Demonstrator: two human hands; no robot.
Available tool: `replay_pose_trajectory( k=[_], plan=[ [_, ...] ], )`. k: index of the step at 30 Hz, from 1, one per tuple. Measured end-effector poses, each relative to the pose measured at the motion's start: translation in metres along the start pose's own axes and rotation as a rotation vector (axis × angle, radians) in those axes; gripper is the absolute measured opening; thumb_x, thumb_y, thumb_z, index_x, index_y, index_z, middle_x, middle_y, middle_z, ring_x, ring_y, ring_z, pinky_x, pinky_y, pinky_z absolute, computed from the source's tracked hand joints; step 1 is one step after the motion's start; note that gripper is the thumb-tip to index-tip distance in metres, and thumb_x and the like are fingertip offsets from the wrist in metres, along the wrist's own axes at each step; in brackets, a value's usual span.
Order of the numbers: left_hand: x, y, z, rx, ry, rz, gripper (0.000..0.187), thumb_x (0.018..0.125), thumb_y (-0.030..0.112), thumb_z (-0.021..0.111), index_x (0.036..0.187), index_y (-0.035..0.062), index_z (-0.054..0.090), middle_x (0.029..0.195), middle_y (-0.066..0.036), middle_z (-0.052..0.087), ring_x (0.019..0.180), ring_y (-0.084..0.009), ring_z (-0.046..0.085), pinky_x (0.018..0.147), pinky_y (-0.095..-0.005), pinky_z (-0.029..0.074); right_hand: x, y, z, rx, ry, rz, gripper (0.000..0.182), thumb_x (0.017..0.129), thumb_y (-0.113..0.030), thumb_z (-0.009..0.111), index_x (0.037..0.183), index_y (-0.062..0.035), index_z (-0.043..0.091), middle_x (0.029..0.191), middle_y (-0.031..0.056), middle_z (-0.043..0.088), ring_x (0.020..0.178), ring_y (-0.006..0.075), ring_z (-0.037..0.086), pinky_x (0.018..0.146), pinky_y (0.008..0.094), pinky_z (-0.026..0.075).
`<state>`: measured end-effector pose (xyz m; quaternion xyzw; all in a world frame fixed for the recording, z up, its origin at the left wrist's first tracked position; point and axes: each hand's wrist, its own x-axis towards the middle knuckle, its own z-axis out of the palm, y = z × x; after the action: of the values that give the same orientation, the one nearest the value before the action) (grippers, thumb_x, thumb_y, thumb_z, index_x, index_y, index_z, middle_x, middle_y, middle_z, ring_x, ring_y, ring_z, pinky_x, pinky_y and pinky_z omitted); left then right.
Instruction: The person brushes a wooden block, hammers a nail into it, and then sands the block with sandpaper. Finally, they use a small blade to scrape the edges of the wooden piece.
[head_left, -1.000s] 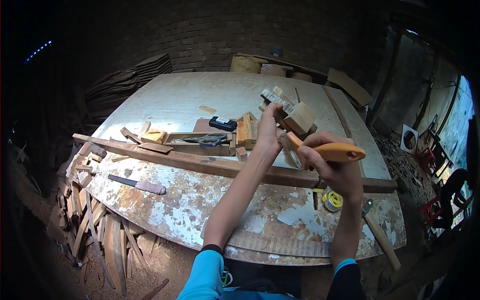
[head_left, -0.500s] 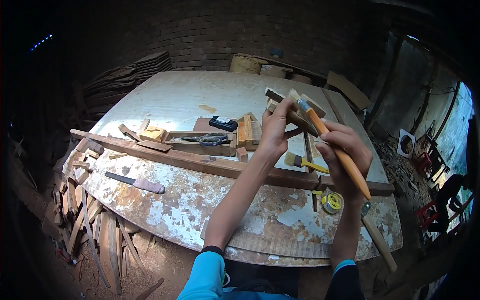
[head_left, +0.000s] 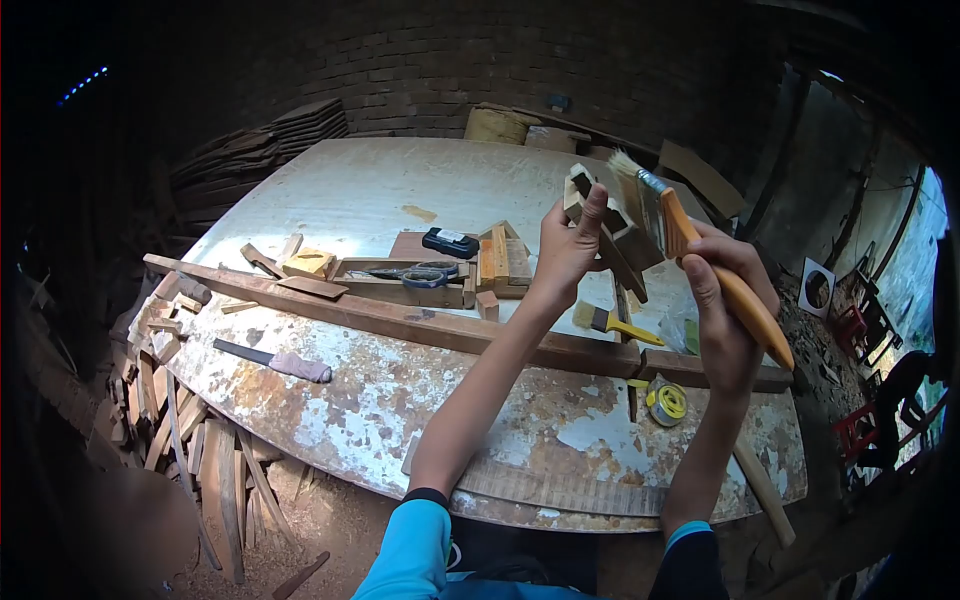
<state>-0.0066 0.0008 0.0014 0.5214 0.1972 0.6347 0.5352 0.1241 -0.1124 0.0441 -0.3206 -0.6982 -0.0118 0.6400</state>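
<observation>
My left hand is closed around a small wooden piece with a dark hollow in it, held up over the table. The thumb lies along its near side. My right hand grips a paintbrush by its thick orange wooden handle. Its pale bristles point up and away, right beside the wooden piece. Below the hands, a second brush with a yellow handle lies by the long wooden beam. A yellow tape measure sits nearer to me.
Scissors lie on a wooden box at mid-table, near a black case. A blade with a cloth-wrapped handle rests at the left. One wooden handle overhangs the front right edge. Scrap wood leans below the table's left side.
The wooden piece has turned so its hollow shows more. My right hand has moved right with the paintbrush, drawing its bristles away from my left fingers.
</observation>
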Motion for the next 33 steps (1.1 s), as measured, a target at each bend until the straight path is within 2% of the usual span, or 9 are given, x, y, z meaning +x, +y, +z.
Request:
replay_pose_trajectory(
  k=[8, 13, 14, 18, 21, 22, 25, 29, 33],
  plan=[
    [0.006, -0.014, -0.005, 0.102, 0.011, 0.069, 0.060, 0.079, 0.060, 0.061, 0.098, 0.0052, 0.048, 0.083, -0.005, 0.058, 0.070, -0.0122, 0.062, 0.054, -0.0270, 0.054, -0.001, -0.001, -0.004, -0.140, -0.231, 0.227, 0.012, 0.084, -0.012, 0.065, 0.088, -0.0009, 0.065, 0.074, 0.0071, 0.065, 0.066, 0.0119, 0.063, 0.059, 0.0247, 0.047],
    [0.002, -0.005, -0.003, 0.090, 0.087, -0.035, 0.076, 0.081, 0.071, 0.046, 0.110, 0.0006, 0.045, 0.101, -0.015, 0.055, 0.097, -0.0260, 0.061, 0.077, -0.0490, 0.056, -0.002, -0.003, -0.021, -0.317, -0.353, 0.380, 0.011, 0.082, -0.010, 0.064, 0.084, 0.0008, 0.065, 0.069, 0.0098, 0.064, 0.063, 0.0135, 0.062, 0.058, 0.0263, 0.045],
    [0.001, -0.001, -0.002, 0.033, 0.107, -0.060, 0.078, 0.082, 0.072, 0.043, 0.112, -0.0002, 0.044, 0.104, -0.016, 0.054, 0.101, -0.0282, 0.059, 0.081, -0.0521, 0.054, -0.002, -0.003, -0.020, -0.586, -0.349, 0.412, 0.011, 0.083, -0.010, 0.063, 0.083, 0.0013, 0.064, 0.068, 0.0114, 0.064, 0.062, 0.0138, 0.062, 0.059, 0.0259, 0.045],
    [0.004, 0.005, -0.010, -0.123, 0.031, -0.125, 0.086, 0.085, 0.074, 0.029, 0.124, -0.0030, 0.036, 0.120, -0.023, 0.045, 0.122, -0.0345, 0.044, 0.098, -0.0624, 0.038, 0.003, 0.006, -0.017, -0.210, -0.032, 0.234, 0.010, 0.086, -0.010, 0.062, 0.085, -0.0005, 0.066, 0.077, 0.0093, 0.068, 0.065, 0.0118, 0.062, 0.060, 0.0253, 0.046],
    [0.003, 0.010, -0.008, -0.201, 0.003, -0.146, 0.089, 0.086, 0.073, 0.027, 0.134, -0.0019, 0.027, 0.128, -0.024, 0.038, 0.128, -0.0371, 0.035, 0.101, -0.0621, 0.035, 0.003, -0.003, -0.012, 0.039, 0.011, -0.076, 0.012, 0.086, -0.013, 0.063, 0.087, -0.0013, 0.065, 0.082, 0.0076, 0.069, 0.066, 0.0106, 0.061, 0.061, 0.0240, 0.047],
    [-0.001, 0.014, -0.004, -0.225, 0.019, -0.159, 0.088, 0.087, 0.072, 0.028, 0.135, -0.0015, 0.026, 0.129, -0.024, 0.036, 0.128, -0.0379, 0.034, 0.101, -0.0615, 0.036, 0.001, -0.011, -0.016, 0.111, -0.120, 0.064, 0.013, 0.086, -0.014, 0.065, 0.088, -0.0013, 0.064, 0.084, 0.0073, 0.067, 0.067, 0.0105, 0.060, 0.063, 0.0234, 0.047],
    [0.001, 0.008, -0.006, -0.209, 0.020, -0.122, 0.087, 0.087, 0.069, 0.033, 0.137, -0.0013, 0.021, 0.131, -0.026, 0.031, 0.129, -0.0394, 0.030, 0.101, -0.0599, 0.037, 0.000, -0.008, -0.009, -0.070, 0.053, 0.310, 0.011, 0.086, -0.012, 0.065, 0.086, -0.0012, 0.064, 0.079, 0.0061, 0.067, 0.067, 0.0099, 0.060, 0.062, 0.0243, 0.048],
    [0.001, 0.010, -0.007, -0.355, 0.050, -0.132, 0.084, 0.088, 0.065, 0.040, 0.137, -0.0012, 0.019, 0.130, -0.028, 0.031, 0.128, -0.0400, 0.031, 0.102, -0.0573, 0.038, 0.004, 0.005, -0.020, -0.513, 0.234, 0.026, 0.009, 0.085, -0.010, 0.064, 0.084, -0.0008, 0.064, 0.075, 0.0062, 0.066, 0.065, 0.0116, 0.063, 0.057, 0.0256, 0.047],
    [-0.001, 0.014, 0.003, -0.556, 0.141, -0.140, 0.069, 0.094, 0.055, 0.037, 0.132, -0.0020, 0.027, 0.129, -0.023, 0.036, 0.127, -0.0335, 0.037, 0.103, -0.0542, 0.040, 0.004, -0.002, -0.023, -0.103, 0.029, -0.123, 0.005, 0.080, -0.004, 0.068, 0.084, -0.0020, 0.065, 0.085, 0.0108, 0.069, 0.070, 0.0169, 0.067, 0.062, 0.0278, 0.052]
  ],
)
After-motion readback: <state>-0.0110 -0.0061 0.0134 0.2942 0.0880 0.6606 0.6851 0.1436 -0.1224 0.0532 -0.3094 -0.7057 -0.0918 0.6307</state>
